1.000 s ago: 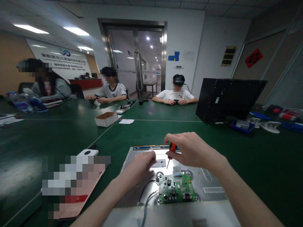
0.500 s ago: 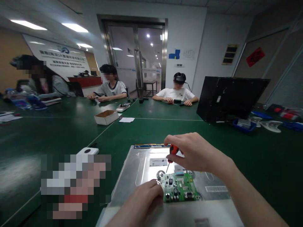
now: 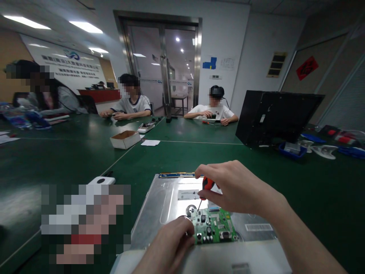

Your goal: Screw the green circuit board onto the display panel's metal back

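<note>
My right hand (image 3: 232, 186) is closed round the red and black handle of a screwdriver (image 3: 207, 183). Its thin shaft slants down to the top left corner of a green circuit board (image 3: 215, 226). My left hand (image 3: 175, 238) has its fingers curled against the board's left edge, with the fingertips partly hidden. Under the board lies a silvery metal display panel (image 3: 159, 198), flat on the table, with a blue strip (image 3: 175, 175) along its far edge.
On the green table (image 3: 182, 156), a white open box (image 3: 124, 139) and a paper slip (image 3: 150, 143) lie farther off. A large black monitor casing (image 3: 273, 118) stands right, beside a blue tray (image 3: 292, 149). A white device (image 3: 102, 180) lies left. Several people sit across the table.
The view has shifted slightly. Both hands, the screwdriver and the board keep nearly the same arrangement. The person opposite has moved a hand.
</note>
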Demonstrator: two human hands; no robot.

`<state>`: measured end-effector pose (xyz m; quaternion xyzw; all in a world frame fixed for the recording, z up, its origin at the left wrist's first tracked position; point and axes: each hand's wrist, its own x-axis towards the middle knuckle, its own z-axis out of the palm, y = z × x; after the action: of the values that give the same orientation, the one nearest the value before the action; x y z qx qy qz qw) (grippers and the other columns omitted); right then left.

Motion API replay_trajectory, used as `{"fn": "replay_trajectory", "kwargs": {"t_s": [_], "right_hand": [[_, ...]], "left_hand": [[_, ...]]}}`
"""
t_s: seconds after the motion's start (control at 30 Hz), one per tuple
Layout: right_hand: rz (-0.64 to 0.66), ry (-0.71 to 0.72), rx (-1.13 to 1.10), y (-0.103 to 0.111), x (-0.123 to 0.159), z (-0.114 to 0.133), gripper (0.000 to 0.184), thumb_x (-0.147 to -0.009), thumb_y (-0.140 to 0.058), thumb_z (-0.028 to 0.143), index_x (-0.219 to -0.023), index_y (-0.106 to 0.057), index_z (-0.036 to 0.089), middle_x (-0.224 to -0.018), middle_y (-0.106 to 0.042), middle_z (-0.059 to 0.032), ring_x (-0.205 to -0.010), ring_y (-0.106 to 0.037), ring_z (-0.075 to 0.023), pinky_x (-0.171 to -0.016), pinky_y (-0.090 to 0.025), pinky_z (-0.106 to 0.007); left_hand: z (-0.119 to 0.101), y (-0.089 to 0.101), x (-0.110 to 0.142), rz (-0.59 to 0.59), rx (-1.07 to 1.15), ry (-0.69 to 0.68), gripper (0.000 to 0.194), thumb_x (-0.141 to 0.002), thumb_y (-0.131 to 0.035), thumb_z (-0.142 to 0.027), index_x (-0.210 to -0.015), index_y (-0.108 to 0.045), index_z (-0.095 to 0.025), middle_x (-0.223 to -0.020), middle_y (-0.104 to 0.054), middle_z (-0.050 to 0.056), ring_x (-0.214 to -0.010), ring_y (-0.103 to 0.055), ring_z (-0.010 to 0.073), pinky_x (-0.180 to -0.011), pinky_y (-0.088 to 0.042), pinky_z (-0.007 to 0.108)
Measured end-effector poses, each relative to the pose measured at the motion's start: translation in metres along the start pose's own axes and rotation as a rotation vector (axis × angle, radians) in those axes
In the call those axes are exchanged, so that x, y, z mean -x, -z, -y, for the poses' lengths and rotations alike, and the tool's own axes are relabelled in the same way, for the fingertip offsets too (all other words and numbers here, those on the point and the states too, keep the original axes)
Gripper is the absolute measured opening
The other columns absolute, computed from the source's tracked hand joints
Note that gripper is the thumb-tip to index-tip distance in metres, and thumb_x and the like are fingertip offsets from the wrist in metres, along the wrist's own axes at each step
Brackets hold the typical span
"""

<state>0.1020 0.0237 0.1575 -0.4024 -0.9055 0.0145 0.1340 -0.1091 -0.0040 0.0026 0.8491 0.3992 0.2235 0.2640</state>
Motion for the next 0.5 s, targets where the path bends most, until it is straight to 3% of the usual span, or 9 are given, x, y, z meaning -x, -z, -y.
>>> {"fn": "replay_trajectory", "kwargs": {"t_s": [0.23,0.5], "right_hand": [[-0.008,0.013,-0.005,0.0,0.002,0.001,0.017,-0.09,-0.066,0.026,-0.104,-0.059,0.021,-0.089,-0.072,0.0008,-0.068,-0.062,-0.0144,-0.056,-0.032,-0.026],[-0.031,0.013,-0.004,0.002,0.004,0.001,0.014,-0.09,-0.067,0.027,-0.1,-0.058,0.022,-0.086,-0.07,0.0024,-0.067,-0.06,-0.0134,-0.055,-0.029,-0.026]], "left_hand": [[0.004,-0.012,-0.001,0.055,-0.098,0.006,0.012,-0.085,-0.049,-0.01,-0.084,-0.055,-0.02,-0.089,-0.063,0.005,-0.079,-0.058,0.0195,-0.062,-0.036,0.026],[-0.009,0.001,0.003,0.089,-0.025,0.025,0.014,-0.086,-0.051,-0.01,-0.092,-0.059,-0.02,-0.097,-0.062,0.005,-0.085,-0.059,0.0202,-0.066,-0.04,0.026]]}}
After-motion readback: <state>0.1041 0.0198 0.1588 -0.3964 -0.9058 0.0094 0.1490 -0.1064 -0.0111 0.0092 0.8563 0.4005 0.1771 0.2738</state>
